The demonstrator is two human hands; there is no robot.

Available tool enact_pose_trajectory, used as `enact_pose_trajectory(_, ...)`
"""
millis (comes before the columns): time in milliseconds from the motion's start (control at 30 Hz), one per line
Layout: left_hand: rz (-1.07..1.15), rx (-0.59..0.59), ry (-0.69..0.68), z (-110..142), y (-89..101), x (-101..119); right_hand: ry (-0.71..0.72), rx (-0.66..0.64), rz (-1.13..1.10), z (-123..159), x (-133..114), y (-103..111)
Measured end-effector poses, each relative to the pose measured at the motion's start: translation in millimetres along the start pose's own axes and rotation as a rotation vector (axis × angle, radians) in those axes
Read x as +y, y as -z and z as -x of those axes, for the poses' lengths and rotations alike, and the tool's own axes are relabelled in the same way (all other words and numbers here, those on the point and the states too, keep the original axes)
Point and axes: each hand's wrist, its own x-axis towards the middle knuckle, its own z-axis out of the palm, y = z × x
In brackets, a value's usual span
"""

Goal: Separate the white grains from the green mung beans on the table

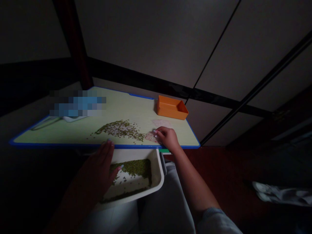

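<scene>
My left hand (102,164) is open, its fingers stretched out at the blue table edge, above the left part of a white tray (159,182). Many small green grains or seeds (136,167) lie inside that tray. On the table, a loose spread of similar green bits (119,128) is just beyond my left hand. My right hand (168,138) is closed in a pinch at the table's front right; whatever sits between its fingertips is too small to name. Beside those fingertips lies a pale pinkish patch (149,136) with small reddish specks.
An orange open box (172,112) stands at the table's (117,97) back right. A blurred-out blue object (80,105) on a white base sits at the left, with a cable near it. Panelled wall (146,42) rises behind. Another person's shoes (260,191) show at far right.
</scene>
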Motion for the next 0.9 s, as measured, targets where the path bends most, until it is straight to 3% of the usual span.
enact_pose_trajectory(233,0.009,-0.013,-0.005,0.0,1.2,-0.1,-0.095,0.041,0.271,-1.4,-11.7,3.6)
enact_pose_trajectory(467,-0.01,-0.002,0.019,0.4,-2.5,0.5,-0.144,0.078,0.099,-4.3,1.1,4.9)
enact_pose_trajectory(667,-0.031,0.012,0.012,0.2,-4.2,0.5,-0.17,0.114,0.201,-5.2,13.2,15.4)
enact_pose_trajectory(900,-0.044,0.022,-0.016,-1.6,2.3,1.4,-0.104,0.084,0.176,-4.6,9.5,11.2)
